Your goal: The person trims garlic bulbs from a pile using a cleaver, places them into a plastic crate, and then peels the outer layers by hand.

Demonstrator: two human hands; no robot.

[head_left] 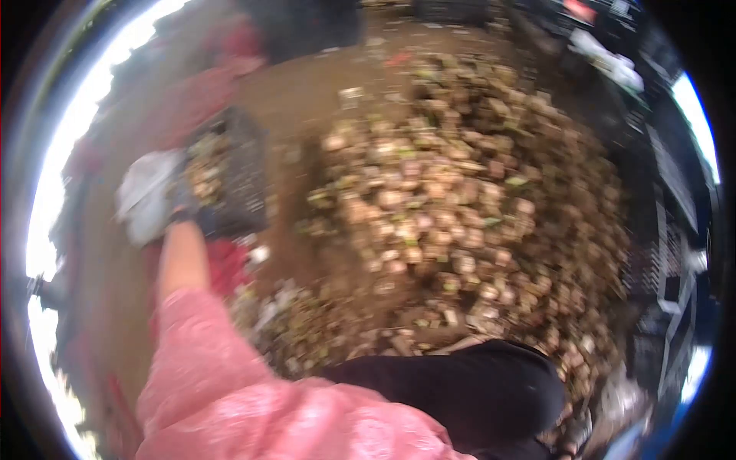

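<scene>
My left arm, in a pink sleeve, stretches out to the left. At its end, my left hand [182,198], which looks dark-gloved, is at the near left edge of a dark crate [249,172]. Motion smears its fingers, so I cannot tell whether they grip the rim. Inside the crate lie pale brown, roundish pieces of produce [205,169]. A whitish bag [146,192] sits just left of the hand. Red netting or cloth [228,264] shows below the crate. My right hand is not in view.
A large heap of pale, roundish produce [437,199] covers the ground at centre and right. Smaller scraps [314,322] lie near my dark-trousered leg [460,391]. Black crates [644,253] stand along the right side. Brown ground [299,92] runs between the crate and the heap.
</scene>
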